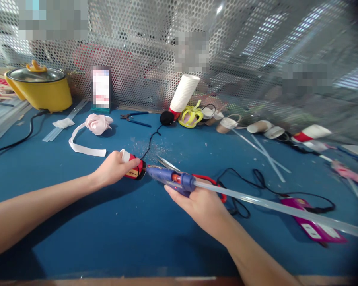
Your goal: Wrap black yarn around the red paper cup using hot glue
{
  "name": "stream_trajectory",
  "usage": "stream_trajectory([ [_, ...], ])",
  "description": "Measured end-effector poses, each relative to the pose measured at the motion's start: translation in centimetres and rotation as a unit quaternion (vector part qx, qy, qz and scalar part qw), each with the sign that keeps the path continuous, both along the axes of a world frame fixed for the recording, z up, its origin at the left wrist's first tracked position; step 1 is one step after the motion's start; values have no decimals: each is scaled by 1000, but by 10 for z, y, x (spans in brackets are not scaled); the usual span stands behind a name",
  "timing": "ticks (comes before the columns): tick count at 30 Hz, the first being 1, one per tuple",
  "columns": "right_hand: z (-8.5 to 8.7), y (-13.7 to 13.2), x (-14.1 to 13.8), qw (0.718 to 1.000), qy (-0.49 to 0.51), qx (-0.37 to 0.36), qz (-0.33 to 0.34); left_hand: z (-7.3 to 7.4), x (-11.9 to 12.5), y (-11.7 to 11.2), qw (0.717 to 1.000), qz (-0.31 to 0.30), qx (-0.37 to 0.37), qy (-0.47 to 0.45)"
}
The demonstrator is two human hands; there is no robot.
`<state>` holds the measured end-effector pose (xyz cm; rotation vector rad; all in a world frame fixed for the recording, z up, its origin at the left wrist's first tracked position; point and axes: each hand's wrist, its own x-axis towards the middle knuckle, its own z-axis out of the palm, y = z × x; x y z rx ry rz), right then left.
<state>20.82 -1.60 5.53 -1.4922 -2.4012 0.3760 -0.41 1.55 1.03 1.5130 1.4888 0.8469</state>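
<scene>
Cup held, glue gun pointed at its end
My left hand grips the cup over the blue table, likely to steady it; black yarn runs from its dark end, where my right hand, closed around the glue gun, holds the nozzle.

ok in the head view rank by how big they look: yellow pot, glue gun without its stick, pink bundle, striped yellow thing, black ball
1. Yellow pot
2. Glue gun, helped by being nearer the camera
3. Pink bundle and striped yellow thing: too alike to rank
4. Black ball
</scene>
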Motion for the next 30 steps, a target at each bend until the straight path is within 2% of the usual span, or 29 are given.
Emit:
stream_trajectory([
  [4,-5,1,0,997,64,-28,-34,2,0,-2,1000,-3,-4,11],
  [7,-3,3,1,985,129,-92,-66,1,-1,-3,1000,-6,2,11],
  [9,-1,6,2,970,173,-148,-83,1,-1,-4,1000,-13,12,0],
  [12,2,11,6,946,237,-210,-74,1,-2,-6,999,-33,36,-23],
  [18,4,27,15,893,348,-273,-85,5,-4,-13,990,-60,129,-11],
  [21,6,37,22,861,394,-308,-86,4,-5,-14,985,-65,158,4],
  [23,8,44,27,851,404,-323,-91,3,-5,-14,983,-68,172,15],
  [26,12,58,34,855,394,-313,-124,3,-6,-12,980,-73,182,21],
  [30,5,85,45,902,313,-226,-192,4,-7,-12,976,-79,199,31],
])
